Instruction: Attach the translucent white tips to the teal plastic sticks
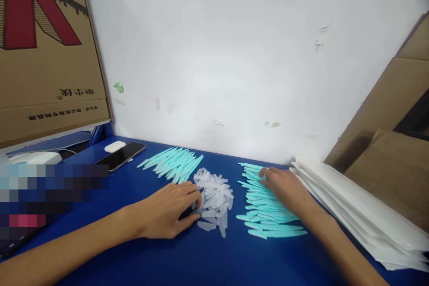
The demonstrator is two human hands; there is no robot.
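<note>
On the blue table (161, 259) lies a pile of translucent white caps (216, 196). My left hand (174, 210) is at the pile's left edge, its thumb and fingers apart; whether a cap is between them is too small to tell. To the right, several turquoise knife-shaped sticks (268, 210) are stacked in a rough column. My right hand (281, 185) rests over the upper part of that column, fingers bent down on the sticks; what they grip cannot be made out. Another group of turquoise sticks (174, 163) lies behind my left hand, fanned diagonally.
A phone (122, 155) and a white case (115, 146) lie at the back left. White sheets or bags (362, 214) are stacked at the right. Cardboard (50, 71) stands at the left, more cardboard (389, 143) at the right, and a white wall (217, 62) behind.
</note>
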